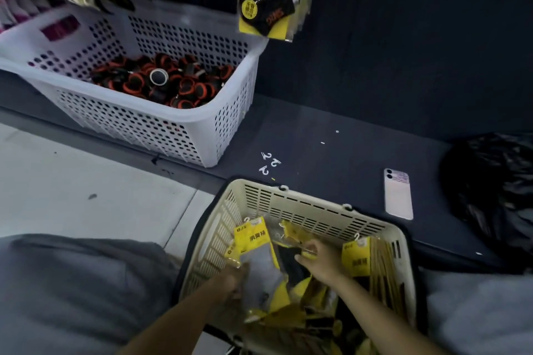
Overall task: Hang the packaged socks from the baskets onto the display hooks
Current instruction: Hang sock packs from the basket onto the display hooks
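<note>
A cream basket at the bottom centre holds several yellow-and-clear sock packs. Both my hands are inside it. My left hand grips a pack with a yellow header and grey socks, standing upright at the basket's left. My right hand pinches the lower end of another yellow pack near the middle. A further pack leans against the right wall. Black socks in yellow packs hang from display hooks at the top; the hooks themselves are out of view.
A white perforated basket with black-and-orange rolled items stands on the dark shelf at left. Loose white plastic hooks lie on the shelf. A phone lies right of the cream basket, with a black plastic bag beyond it.
</note>
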Motion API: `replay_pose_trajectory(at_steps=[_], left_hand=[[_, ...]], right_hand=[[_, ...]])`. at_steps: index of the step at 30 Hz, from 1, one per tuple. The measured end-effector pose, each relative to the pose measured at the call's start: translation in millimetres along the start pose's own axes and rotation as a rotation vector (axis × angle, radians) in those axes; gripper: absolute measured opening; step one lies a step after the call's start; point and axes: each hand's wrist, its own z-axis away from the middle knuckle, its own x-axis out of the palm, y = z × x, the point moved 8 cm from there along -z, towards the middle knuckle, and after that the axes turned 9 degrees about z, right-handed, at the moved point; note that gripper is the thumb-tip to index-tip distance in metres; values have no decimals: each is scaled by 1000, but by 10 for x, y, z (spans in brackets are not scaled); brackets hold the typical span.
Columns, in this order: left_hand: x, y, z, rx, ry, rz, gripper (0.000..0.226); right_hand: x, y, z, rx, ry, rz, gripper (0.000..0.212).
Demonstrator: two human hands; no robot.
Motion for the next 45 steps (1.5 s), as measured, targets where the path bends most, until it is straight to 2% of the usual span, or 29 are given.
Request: replay_pose_trajectory(at_steps=[2, 7, 11, 13, 17, 19, 21, 24, 26, 28, 29, 30, 32, 34, 37, 40, 45], left_hand=[[64, -51, -38, -31, -37, 102, 21], [124, -156, -107, -121, -33, 161, 26], [181, -220, -119, -180, -49, 378, 26], [200, -218, -114, -185, -54, 406, 24], [213, -169, -45, -205, -58, 421, 56], [244, -62, 25, -182, -96, 409, 64], [288, 93, 104, -140, -171, 379, 67], [321, 369, 249, -72, -268, 203, 66], [277, 587, 382, 1, -218, -18, 70], [280, 825, 531, 98, -159, -190, 92], [305, 977, 624, 172, -149, -222, 96], [340, 1145, 736, 261, -158, -226, 94], [403, 1457, 977, 435, -182, -187, 77], [388, 1734, 1226, 588, -155, -150, 59], [311, 2045, 1567, 691, -125, -60, 40], [234, 2421, 1953, 854, -67, -25, 36], [-154, 3147, 2669, 1151, 67, 186, 21]], right_hand=[[79, 39, 15, 20, -39, 3, 30], [134, 18, 67, 58, -33, 44, 49], [212, -61, 11, 0, -215, -39, 43], [199, -19, 31, 30, -325, -136, 48], [145, 95, 152, 62, -538, -222, 66], [154, 82, 258, 57, -661, -249, 73], [131, 20, 334, 12, -703, -255, 71], [-24, -196, 340, -90, -574, -273, 59], [-279, -442, 332, -164, -373, -491, 43], [-613, -608, 357, -193, -122, -735, 28], [-780, -674, 394, -209, -11, -798, 21], [-936, -750, 454, -236, 78, -832, 15], [-1224, -891, 587, -297, 218, -859, 26], [-1479, -1030, 717, -356, 276, -919, 28], [-1816, -1233, 873, -418, 272, -1019, 20], [-2209, -1491, 1022, -506, 314, -1056, 16], [-2970, -2081, 1309, -698, 472, -1013, 13]])
